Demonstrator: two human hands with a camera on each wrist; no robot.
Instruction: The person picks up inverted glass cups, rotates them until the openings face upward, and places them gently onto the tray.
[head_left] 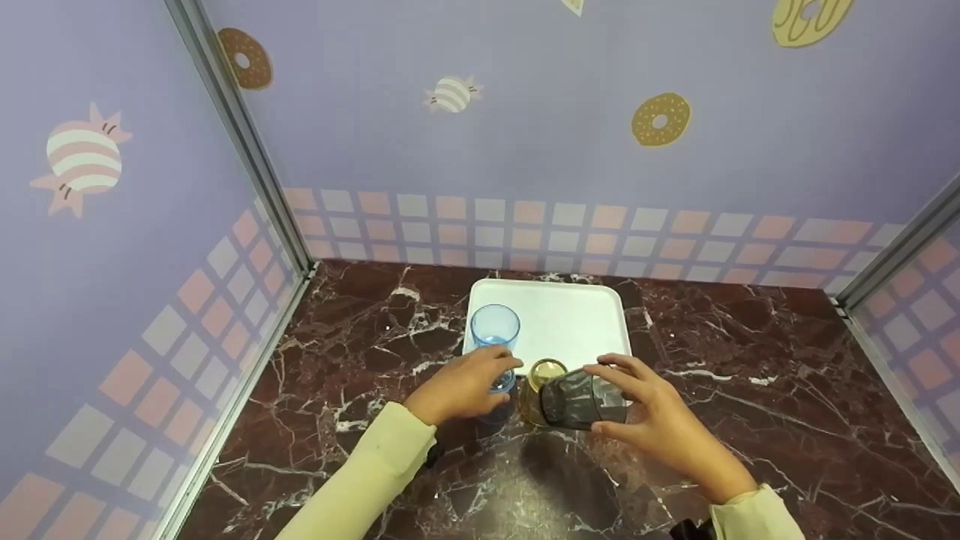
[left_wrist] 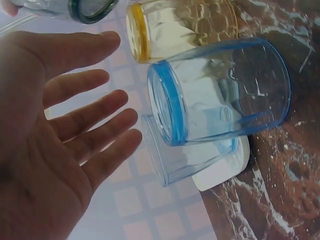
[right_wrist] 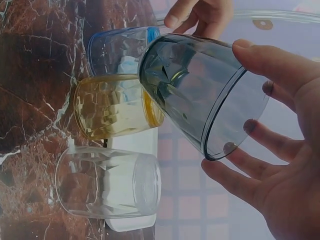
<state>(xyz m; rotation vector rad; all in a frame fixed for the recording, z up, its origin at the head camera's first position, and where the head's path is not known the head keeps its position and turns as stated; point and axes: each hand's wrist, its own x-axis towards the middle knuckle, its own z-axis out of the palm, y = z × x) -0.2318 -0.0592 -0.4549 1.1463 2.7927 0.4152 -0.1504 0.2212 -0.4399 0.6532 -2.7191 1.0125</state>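
Note:
My right hand [head_left: 649,405] holds a grey see-through cup [head_left: 581,401] near its rim with spread fingers and thumb, tilted sideways above the tabletop. Just left of it stands a yellow cup [right_wrist: 112,107], base up. An upside-down blue cup [left_wrist: 220,95] is beside the yellow one. My left hand [head_left: 465,382] is next to the blue cup, fingers extended and apart from it in the left wrist view. Behind, a light blue cup [head_left: 495,324] stands mouth up on the white tray [head_left: 574,319]. The right wrist view also has a clear cup [right_wrist: 95,185], base up.
The dark red marbled tabletop [head_left: 375,330] carries the tray and cups. A purple patterned wall [head_left: 525,150] rises behind the tray, and another panel [head_left: 150,262] closes the left side. Metal framing [head_left: 251,150] runs along the left corner.

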